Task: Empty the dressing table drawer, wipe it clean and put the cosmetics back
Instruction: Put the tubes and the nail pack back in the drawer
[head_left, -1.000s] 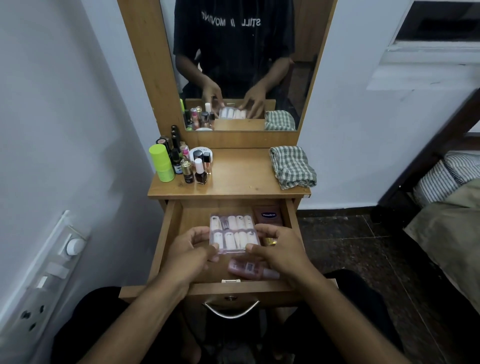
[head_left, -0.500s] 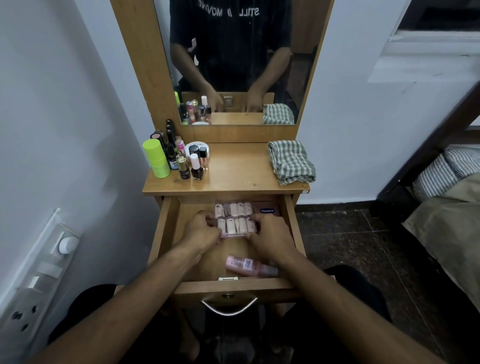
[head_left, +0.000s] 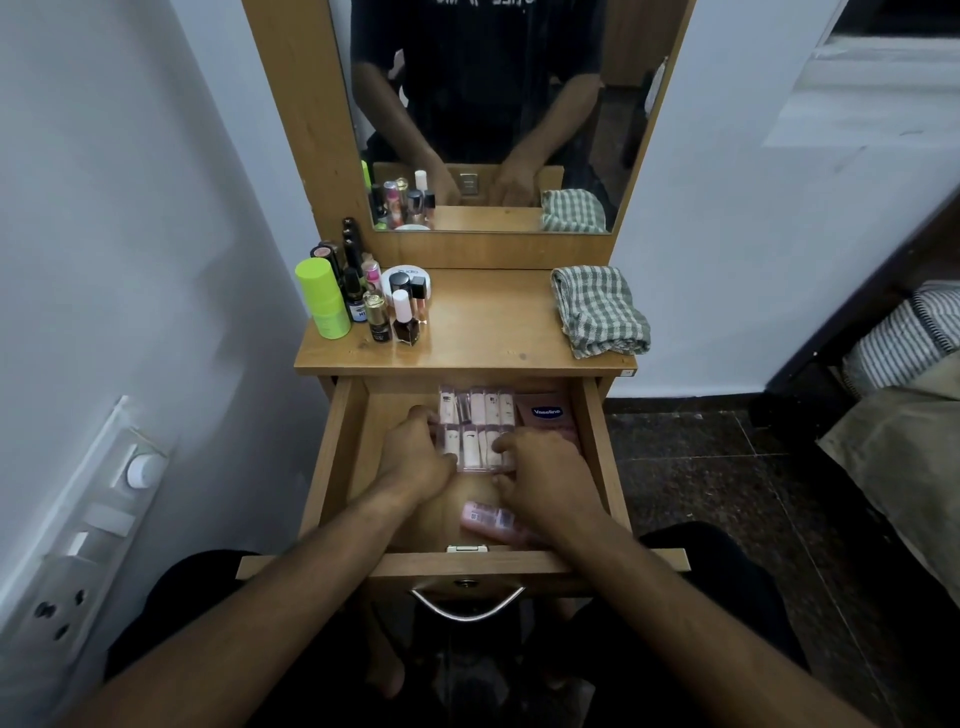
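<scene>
The wooden drawer (head_left: 340, 441) stands pulled out under the dressing table top. Inside it lies a clear case of pale pink tubes (head_left: 477, 422) toward the back. My left hand (head_left: 415, 460) holds the case's left edge and my right hand (head_left: 545, 478) holds its near right corner, fingers curled on it. A pink Vaseline tube (head_left: 548, 413) lies right of the case. Another pink tube (head_left: 488, 517) lies near the drawer front, partly under my right wrist.
Several bottles, with a lime green one (head_left: 322, 299) and a white jar (head_left: 408, 275), crowd the table top's left. A folded checked cloth (head_left: 600, 309) lies at its right. A mirror (head_left: 493, 114) rises behind. A socket panel (head_left: 83, 545) is on the left wall, a bed (head_left: 904, 405) at right.
Both hands carried the clear case from above the drawer's middle down and back toward the drawer's rear, where it now lies. The view has tilted down slightly.
</scene>
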